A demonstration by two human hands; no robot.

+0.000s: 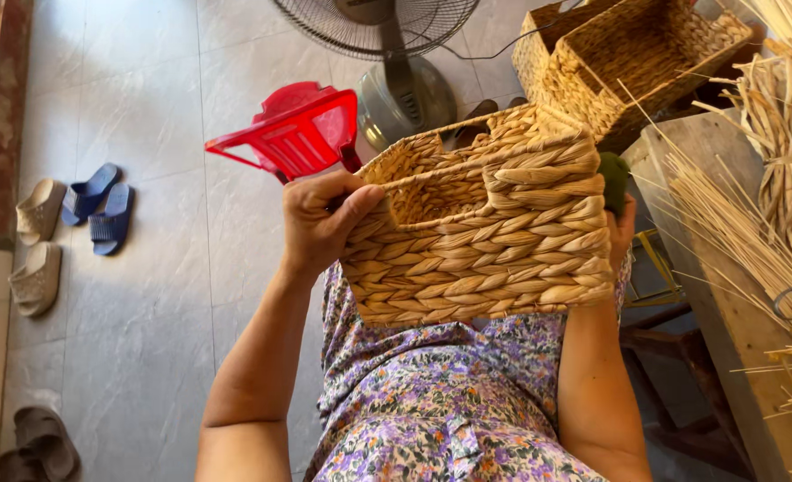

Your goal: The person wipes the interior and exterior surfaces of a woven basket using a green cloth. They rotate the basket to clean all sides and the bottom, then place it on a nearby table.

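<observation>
Firmly, both hands (320, 223) grip a braided rectangular basket (485, 241).

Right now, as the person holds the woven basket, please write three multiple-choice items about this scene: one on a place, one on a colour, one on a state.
1. Where does the red plastic stool lie?
A. On the floor, beyond the held basket
B. On the wooden table
C. Inside the basket

2. What colour is the pair of slippers nearest the stool?
A. Green
B. Blue
C. White

3. How is the woven basket held?
A. By one hand only
B. Resting on the floor, untouched
C. Between both hands, lifted above the lap

Answers:
1. A: the stool lies tipped on the tiled floor by the fan base.
2. B: the blue slippers lie left of it.
3. C: the left hand grips one side and the right hand the other.
</observation>
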